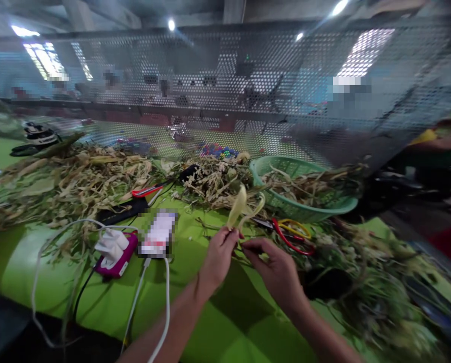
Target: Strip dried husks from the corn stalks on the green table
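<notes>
My left hand (220,254) is closed in a pinch on a pale yellow-green leaf strip (237,205) that stands up above the green table (40,267). My right hand (274,264) is just to its right, fingers pinched on the lower end of the same plant piece. Red and yellow scissors (291,234) lie just beyond my right hand. Behind them stands a green plastic basket (304,209) holding dried leaves.
A wide pile of dried leaves (77,179) covers the far left and middle of the table. A magenta power strip with white plugs (115,252), a phone (159,234) and white cables lie at left. More plant scraps (373,282) heap at right. A perforated metal screen (248,85) rises behind.
</notes>
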`<state>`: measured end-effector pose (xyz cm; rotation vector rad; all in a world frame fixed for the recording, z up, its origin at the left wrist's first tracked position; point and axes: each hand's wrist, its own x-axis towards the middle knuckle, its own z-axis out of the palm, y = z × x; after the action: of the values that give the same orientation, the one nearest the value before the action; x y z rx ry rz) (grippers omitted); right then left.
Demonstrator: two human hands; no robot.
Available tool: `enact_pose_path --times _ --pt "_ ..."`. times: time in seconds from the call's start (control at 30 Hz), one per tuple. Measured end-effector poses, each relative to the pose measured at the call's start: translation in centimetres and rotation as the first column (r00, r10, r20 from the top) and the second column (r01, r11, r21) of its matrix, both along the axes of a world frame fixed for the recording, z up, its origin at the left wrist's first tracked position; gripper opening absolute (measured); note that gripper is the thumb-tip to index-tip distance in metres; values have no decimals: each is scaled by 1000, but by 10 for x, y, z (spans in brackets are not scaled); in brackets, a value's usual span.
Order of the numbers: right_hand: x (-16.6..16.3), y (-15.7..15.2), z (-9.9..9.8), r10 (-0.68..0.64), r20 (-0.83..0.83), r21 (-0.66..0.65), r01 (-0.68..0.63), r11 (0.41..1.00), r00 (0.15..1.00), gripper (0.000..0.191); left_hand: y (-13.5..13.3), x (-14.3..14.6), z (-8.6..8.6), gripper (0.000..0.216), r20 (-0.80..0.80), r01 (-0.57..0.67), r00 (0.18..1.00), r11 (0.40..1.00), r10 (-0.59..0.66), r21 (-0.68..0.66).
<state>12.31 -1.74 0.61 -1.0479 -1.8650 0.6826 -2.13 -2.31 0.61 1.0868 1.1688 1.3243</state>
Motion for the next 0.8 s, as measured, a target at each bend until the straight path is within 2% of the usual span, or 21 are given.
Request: enact_pose_path --times 0.17,0.3,0.43,0.53,0.67,0.8 --pt "1 -3 7 80 43 -113 -75 991 996 10 2 -3 -4 25 144 27 989 997 -17 -69" --pt "8 3 16 -19 -215 -286 -44 957 976 25 1 -3 -3 28 94 72 993 997 -68 -38" --pt "14 10 17 -196 -483 -440 -43 897 854 32 -3 1 -1 29 63 198 979 980 -196 -27" --pt "16 12 15 -242 -556 -471 -61 880 795 28 -3 2 -2 29 -4 247 969 969 -247 -17" --pt "18 13 14 -264 -552 -470 -33 882 791 24 -2 1 -6 29 -204 167 967 985 -156 39" --pt "19 12 15 -276 -546 -440 9 898 791 19 -1 1 -7 29 -300 157 945 985 -130 70"
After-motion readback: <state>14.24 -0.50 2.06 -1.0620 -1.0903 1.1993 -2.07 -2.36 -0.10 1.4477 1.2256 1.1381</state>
